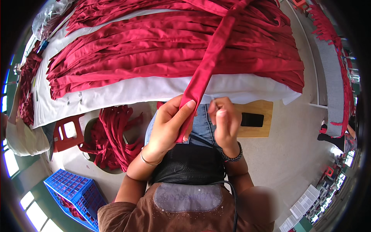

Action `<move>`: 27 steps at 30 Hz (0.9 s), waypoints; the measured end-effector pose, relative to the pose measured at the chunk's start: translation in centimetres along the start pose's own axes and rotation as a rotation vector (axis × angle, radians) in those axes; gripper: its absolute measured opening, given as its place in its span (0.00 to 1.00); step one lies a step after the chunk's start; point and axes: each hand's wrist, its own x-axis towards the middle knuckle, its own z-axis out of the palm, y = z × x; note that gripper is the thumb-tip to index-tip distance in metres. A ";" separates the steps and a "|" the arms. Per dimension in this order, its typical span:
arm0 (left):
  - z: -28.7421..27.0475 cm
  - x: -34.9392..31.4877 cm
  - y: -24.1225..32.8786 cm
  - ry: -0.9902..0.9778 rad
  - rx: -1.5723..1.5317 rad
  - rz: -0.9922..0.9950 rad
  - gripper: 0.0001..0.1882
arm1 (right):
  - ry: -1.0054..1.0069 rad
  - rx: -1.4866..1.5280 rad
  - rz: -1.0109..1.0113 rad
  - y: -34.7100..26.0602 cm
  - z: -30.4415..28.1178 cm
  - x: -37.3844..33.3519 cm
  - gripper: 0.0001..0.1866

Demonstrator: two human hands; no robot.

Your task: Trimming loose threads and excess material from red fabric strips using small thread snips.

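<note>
A long red fabric strip (210, 58) runs from the far side of the table down to my left hand (166, 125). That hand is closed on its lower end, with the thumb pressed flat on top and the tip of the strip hanging below the fingers. Just to the right, apart from the strip, my right hand (226, 123) is raised with its fingers drawn together. Something thin and pale shows at its fingertips, too blurred to name. Beyond both hands, many similar red strips (154, 50) lie layered across the table.
A white cloth (127, 89) covers the table. Under its near edge, a basin holds tangled red strips (116, 135), beside a red plastic stool (67, 133). A blue crate (77, 195) stands at lower left. A black phone (252, 120) rests on a wooden board (266, 129) at right.
</note>
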 end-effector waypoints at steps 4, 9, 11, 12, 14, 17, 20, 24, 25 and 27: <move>0.2 0.2 -0.2 0.082 0.146 0.070 0.14 | -0.100 0.280 0.046 0.0 -0.2 0.5 0.25; 0.1 0.2 0.0 0.082 0.100 0.095 0.13 | -0.192 -0.040 -0.044 -1.2 -0.9 -0.4 0.17; 0.3 0.0 0.1 0.130 0.127 0.082 0.13 | -0.241 -0.239 -0.155 -2.3 -0.7 -0.6 0.13; 0.1 0.1 0.0 0.129 0.127 0.082 0.13 | -0.257 -0.310 -0.224 -2.4 -0.6 -0.9 0.14; -0.4 0.2 -0.5 0.088 0.240 0.177 0.13 | -0.255 -0.430 -0.309 -2.8 -0.3 -1.3 0.14; 0.4 -0.3 0.5 0.085 0.123 0.053 0.12 | -0.192 -0.426 -0.283 -1.9 -0.4 -1.6 0.13; 0.5 -0.2 0.3 0.085 0.135 0.066 0.12 | -0.139 -0.440 -0.308 -2.2 -0.2 -1.4 0.13; 0.2 -0.3 0.3 0.074 0.136 0.071 0.12 | -0.165 -0.504 -0.345 -2.2 -0.1 -1.5 0.14; 0.3 -0.3 0.4 0.074 0.130 0.069 0.12 | -0.166 -0.505 -0.345 -2.3 -0.1 -1.4 0.14; 0.3 -0.3 0.4 0.073 0.123 0.066 0.12 | -0.138 -0.529 -0.368 -2.5 -0.1 -1.3 0.14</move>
